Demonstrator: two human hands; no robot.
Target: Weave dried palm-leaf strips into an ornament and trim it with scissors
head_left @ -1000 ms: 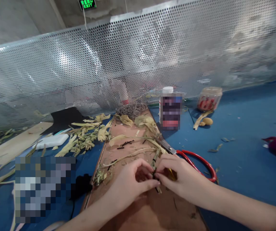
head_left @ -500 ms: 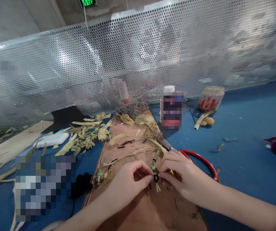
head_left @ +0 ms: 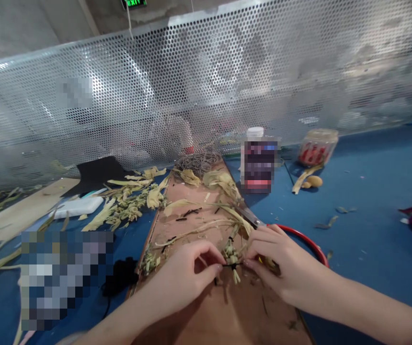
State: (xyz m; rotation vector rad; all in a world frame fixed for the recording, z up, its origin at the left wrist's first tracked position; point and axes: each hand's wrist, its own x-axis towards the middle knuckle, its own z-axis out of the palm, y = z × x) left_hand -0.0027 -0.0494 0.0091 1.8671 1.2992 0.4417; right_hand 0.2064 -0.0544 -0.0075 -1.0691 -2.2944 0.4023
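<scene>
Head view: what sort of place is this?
Probably a handicraft workshop: there's a small dried-plant bundle with a black tie, red-handled scissors, and a green exit sign, which suggests a shared building.

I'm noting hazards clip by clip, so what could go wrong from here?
Pulling hard on the black cord, pinched on one side by the left hand and on the other by the right hand, might snap it or crush the small plant bundle.
The right hand overlaps the red-handled scissors in this view, so it might knock them; contact isn't clear.
Dropped cord could blend with the loose black bits.
</scene>
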